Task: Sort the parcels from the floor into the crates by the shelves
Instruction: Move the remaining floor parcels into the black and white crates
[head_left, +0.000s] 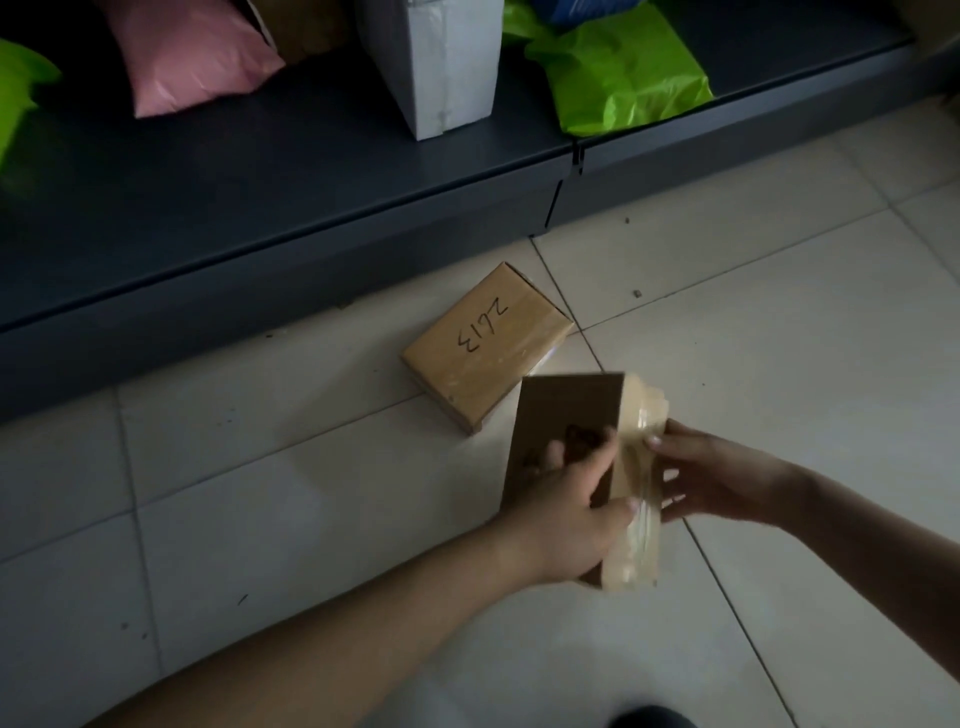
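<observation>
Both hands grip one taped brown parcel (571, 415) — left hand (563, 512) across its face, right hand (727, 480) at the edge, probably turning it to read a label. Second parcel (488, 345), marked 2613, lies on the floor just beyond them.

A parcel depot; dark shelving (291, 208) holds mailer bags (623, 78); tiled floor (753, 338).

I count two brown boxes (488, 345), one held (569, 415). The shelf (260, 182) carries one pink bag (192, 57), one grey box (441, 67), and perhaps three green bags (623, 78).
</observation>
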